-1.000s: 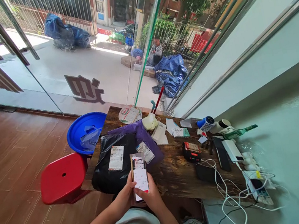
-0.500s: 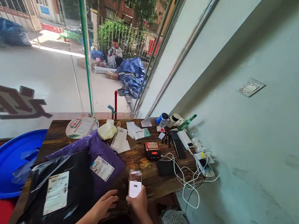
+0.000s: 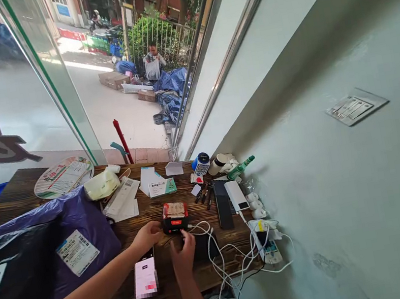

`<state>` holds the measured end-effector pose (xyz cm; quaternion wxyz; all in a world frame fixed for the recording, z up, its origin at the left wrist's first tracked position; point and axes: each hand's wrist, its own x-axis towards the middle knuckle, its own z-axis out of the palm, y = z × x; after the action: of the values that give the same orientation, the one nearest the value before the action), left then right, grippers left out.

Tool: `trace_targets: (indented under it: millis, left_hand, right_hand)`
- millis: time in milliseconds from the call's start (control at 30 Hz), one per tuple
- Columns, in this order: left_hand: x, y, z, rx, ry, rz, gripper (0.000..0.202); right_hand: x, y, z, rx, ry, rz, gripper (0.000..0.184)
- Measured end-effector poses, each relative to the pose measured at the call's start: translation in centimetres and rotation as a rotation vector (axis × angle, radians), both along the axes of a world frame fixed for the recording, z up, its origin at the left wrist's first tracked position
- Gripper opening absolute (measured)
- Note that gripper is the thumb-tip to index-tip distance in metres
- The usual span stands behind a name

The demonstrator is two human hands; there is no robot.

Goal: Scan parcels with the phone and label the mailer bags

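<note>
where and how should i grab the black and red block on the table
Probably grip the black and red block by its left and right walls, from the near side: it is squat and sits flat on the table, with a white cable at its near right corner to keep clear of.

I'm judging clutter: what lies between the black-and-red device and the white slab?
The head view shows dark pen-like sticks, then a long black slab, between the device and the white slab; a white cable loops nearer the person.
</note>
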<state>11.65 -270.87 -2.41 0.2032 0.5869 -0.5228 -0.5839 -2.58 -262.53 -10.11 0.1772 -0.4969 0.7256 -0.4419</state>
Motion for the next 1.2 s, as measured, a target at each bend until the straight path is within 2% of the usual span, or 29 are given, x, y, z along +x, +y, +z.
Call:
trace_targets:
  millis: [100,167,300,367,533,633,967,1100,1200]
  left_hand:
    - [-3.0,-1.8,0.2,-0.137,-0.162,-0.069,0.03]
    - [-4.8,-2.6,0.2,-0.23,-0.272,-0.136,0.023]
    - [-7.4,-3.8,0.1,-0.389,-0.445,-0.281,0.012]
    - [-8.1,-4.3,-0.2,-0.44,-0.507,-0.342,0.01]
    - [-8.8,-5.2,-0.8,-0.506,-0.585,-0.487,0.009]
    - [-9.0,-5.4,-1.1,-0.534,-0.62,-0.521,0.011]
    - [-9.2,-5.7,-2.2,-0.609,-0.638,-0.48,0.004]
    - [-8.8,-6.0,-2.2,-0.608,-0.63,-0.451,0.003]
    - [-8.3,-6.2,-1.9,-0.619,-0.602,-0.483,0.006]
  right_hand:
    - [-4.4,-3.2,0.2,-0.044,-0.025,0.008,0.051]
    - [-6.1,-4.9,0.0,-0.036,-0.04,0.069,0.058]
    - [-7.2,-6.7,-0.7,-0.046,-0.091,0.274,0.061]
    - [-7.2,-6.9,-1.0,-0.044,-0.124,0.317,0.064]
    - [-7.0,-6.6,-1.9,-0.101,-0.193,0.31,0.064]
    - [-6.8,-6.4,-2.1,-0.111,-0.211,0.302,0.064]
    - [-6.7,-6.3,-1.7,-0.13,-0.249,0.302,0.06]
    - [-6.6,-6.1,-1.6,-0.076,-0.267,0.29,0.059]
    - [-6.6,-6.1,-1.6,-0.074,-0.273,0.299,0.059]
